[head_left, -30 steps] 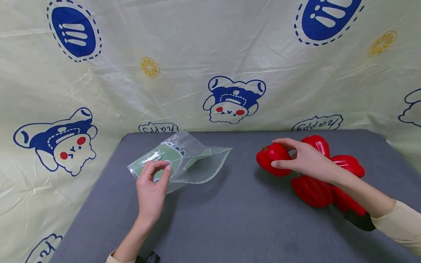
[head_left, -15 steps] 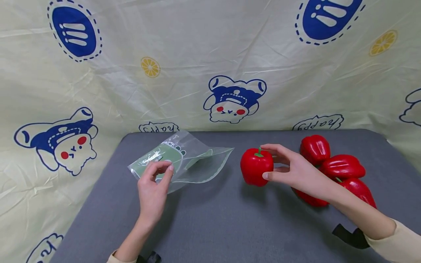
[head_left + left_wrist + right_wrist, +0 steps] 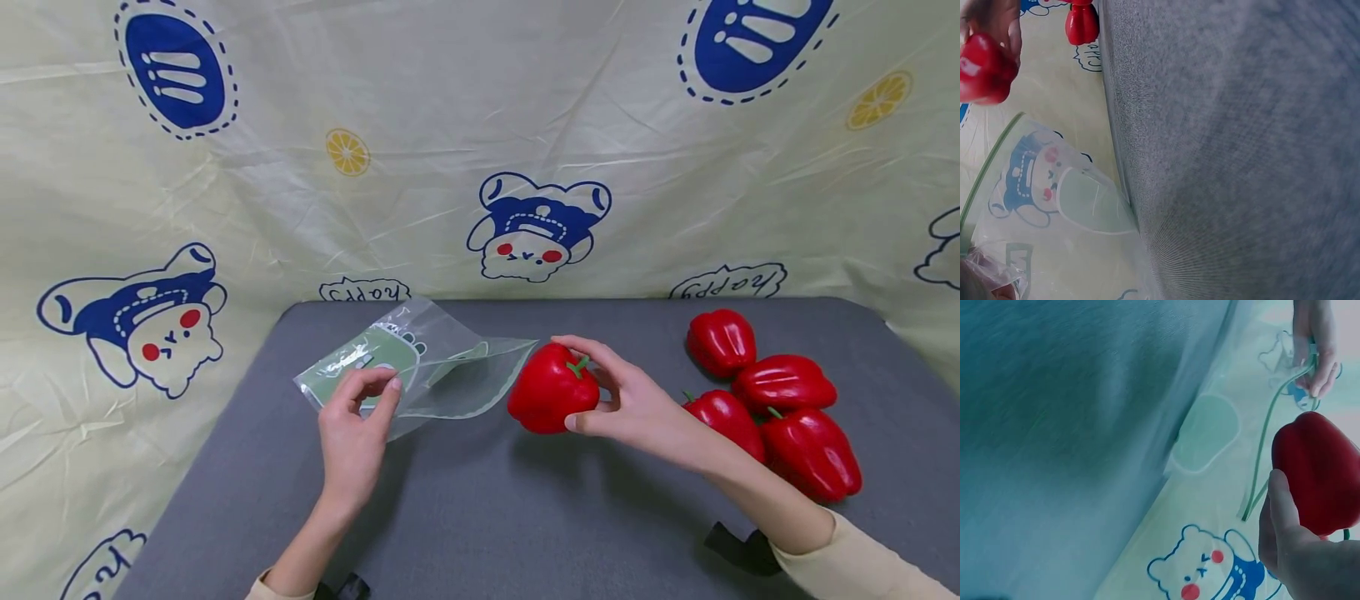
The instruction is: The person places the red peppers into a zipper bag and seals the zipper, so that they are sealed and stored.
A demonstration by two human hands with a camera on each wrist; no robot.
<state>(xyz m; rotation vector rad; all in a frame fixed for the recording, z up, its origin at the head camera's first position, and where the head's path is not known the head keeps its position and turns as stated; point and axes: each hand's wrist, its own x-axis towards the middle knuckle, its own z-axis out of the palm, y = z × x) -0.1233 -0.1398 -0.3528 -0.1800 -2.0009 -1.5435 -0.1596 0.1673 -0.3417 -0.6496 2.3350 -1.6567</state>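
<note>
A clear plastic zip bag (image 3: 442, 375) with a green printed pattern is held at the left of the table, its mouth gaping to the right. My left hand (image 3: 351, 446) pinches the near edge of that mouth between thumb and fingers. A red bell pepper (image 3: 549, 390) with a green stem is gripped by my right hand (image 3: 637, 408), thumb on the near side and fingers on the far side. The pepper is above the table, right at the bag's opening. In the right wrist view, the bag's green rim (image 3: 1263, 444) runs beside the pepper.
Several more red bell peppers (image 3: 783, 382) lie grouped on the right side of the grey table (image 3: 480, 517). Behind the table hangs a pale cloth (image 3: 420, 208) printed with cartoon figures. Black straps (image 3: 742, 550) show at both wrists.
My right hand has carried the red bell pepper leftward, from beside the other peppers to the bag's mouth, and the pepper has turned. The left hand and bag stay almost still.
</note>
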